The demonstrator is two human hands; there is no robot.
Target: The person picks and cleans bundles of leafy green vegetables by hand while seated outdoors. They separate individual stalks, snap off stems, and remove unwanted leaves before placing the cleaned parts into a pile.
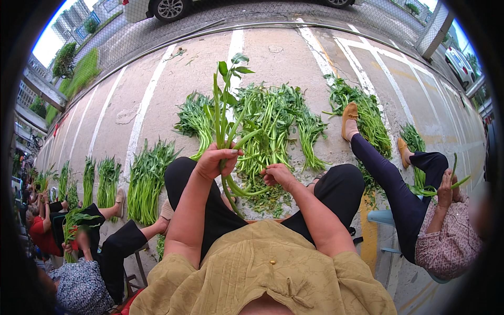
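My left hand grips a small bunch of leafy green stems, probably water spinach. The leaves point up and away from me, and some stem ends bend below the fist. Lower and to the right, my right hand has its thumb and fingertips drawn together. Whether anything thin is pinched there cannot be told. In front of both hands a large heap of the same greens lies on the concrete, stems towards me. Torn leaf scraps litter the ground between my knees.
Smaller bundles flank the heap, and more bundles line the ground leftward. A person on a blue stool handles stems at right. Another person holds greens at left. A wire fence runs ahead, with a car beyond.
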